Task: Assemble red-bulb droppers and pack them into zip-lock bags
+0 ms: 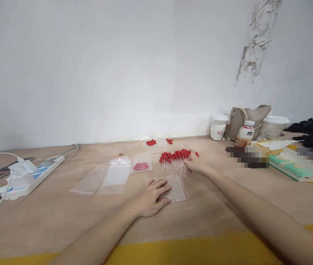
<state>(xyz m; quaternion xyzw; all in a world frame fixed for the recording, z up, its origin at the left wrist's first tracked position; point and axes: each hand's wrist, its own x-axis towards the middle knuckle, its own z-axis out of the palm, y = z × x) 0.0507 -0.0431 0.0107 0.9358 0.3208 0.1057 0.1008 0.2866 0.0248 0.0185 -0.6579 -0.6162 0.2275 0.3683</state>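
Several red-bulbed droppers (174, 156) with thin clear stems lie side by side in a loose row. At the row's right end, my right hand (194, 162) has its fingers closed on one dropper, whose pale stem points down below the fingers. My left hand (154, 197) rests flat with fingers spread on the left part of a clear zip bag (176, 188), which lies on the table. Left of the row is another zip bag (142, 165) with several red-bulbed droppers inside. Farther left, flat clear bags (115, 178) lie side by side.
Bags with red bulbs (151, 142) lie against the wall. A white power strip (39, 173) with cables is at the left. On the right stand a lidded paper cup (219, 128), a drink bottle (245, 134), a grey bag (235, 123) and a green-white box (294, 165).
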